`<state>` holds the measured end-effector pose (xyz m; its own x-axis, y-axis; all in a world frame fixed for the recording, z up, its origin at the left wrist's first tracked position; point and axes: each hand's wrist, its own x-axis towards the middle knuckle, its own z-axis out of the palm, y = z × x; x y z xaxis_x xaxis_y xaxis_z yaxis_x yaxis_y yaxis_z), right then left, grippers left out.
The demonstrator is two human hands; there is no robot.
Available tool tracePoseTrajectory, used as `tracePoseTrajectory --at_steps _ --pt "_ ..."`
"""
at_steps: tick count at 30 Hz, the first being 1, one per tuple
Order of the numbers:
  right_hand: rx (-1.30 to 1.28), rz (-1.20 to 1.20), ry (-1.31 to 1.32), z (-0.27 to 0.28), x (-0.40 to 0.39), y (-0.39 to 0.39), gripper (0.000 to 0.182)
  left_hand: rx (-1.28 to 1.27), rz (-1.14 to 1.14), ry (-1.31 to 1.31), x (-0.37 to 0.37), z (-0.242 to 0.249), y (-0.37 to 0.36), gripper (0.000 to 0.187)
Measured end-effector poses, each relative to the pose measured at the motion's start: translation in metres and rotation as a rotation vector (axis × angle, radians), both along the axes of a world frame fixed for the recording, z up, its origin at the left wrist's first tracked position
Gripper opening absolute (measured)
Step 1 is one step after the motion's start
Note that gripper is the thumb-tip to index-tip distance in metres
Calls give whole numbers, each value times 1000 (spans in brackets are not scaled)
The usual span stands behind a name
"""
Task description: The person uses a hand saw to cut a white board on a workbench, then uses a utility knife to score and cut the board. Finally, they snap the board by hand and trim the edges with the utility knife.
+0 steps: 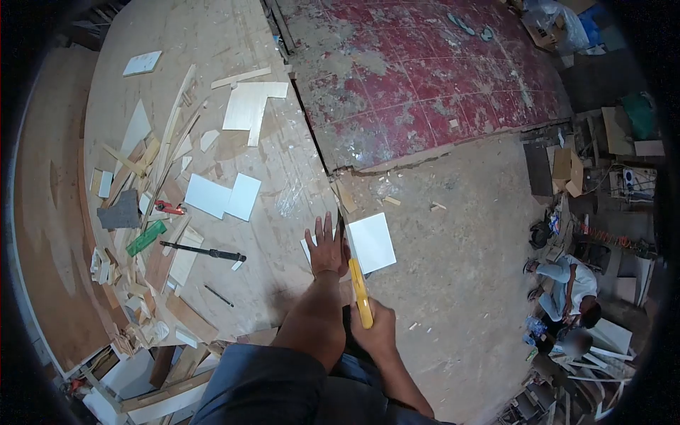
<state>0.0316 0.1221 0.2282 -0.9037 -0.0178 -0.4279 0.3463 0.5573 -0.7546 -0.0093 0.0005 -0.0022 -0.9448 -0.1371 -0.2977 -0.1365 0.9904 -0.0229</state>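
Note:
My left hand (328,248) lies flat with its fingers apart, pressing on a white board at the edge of the wooden worktop (276,177). Part of that board shows left of the hand; a white panel (372,242) sticks out past the edge on the right. Whether the two are one piece is hidden by the hand. My right hand (375,329) is closed around the lower end of a yellow-handled saw (360,292), seen nearly edge-on beside the panel. Its blade is hard to make out.
Left on the worktop lie white board pieces (243,197), a black bar-shaped tool (205,251), a green block (146,239), a red tool (170,207) and many wood offcuts. A red tiled floor (432,71) lies ahead. At right sits a person (577,287) among scraps.

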Motion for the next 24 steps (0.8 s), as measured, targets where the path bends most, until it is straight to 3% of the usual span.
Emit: tracePoseTrajectory --at_steps 3,10,17,22,24 --pt "-17 -42 -137 50 -2 6 23 129 66 -87 -13 40 1 60" --pt "-48 20 8 -34 -11 -9 19 39 25 -98 -10 21 1 59" --pt "-23 -129 -300 51 -4 22 21 107 86 -21 -10 33 8 64" --pt "-54 -2 -3 -51 -14 1 25 36 14 -113 -7 26 4 64" --pt "-134 -17 82 -54 -18 -3 25 -33 -19 -170 -9 20 2 65"
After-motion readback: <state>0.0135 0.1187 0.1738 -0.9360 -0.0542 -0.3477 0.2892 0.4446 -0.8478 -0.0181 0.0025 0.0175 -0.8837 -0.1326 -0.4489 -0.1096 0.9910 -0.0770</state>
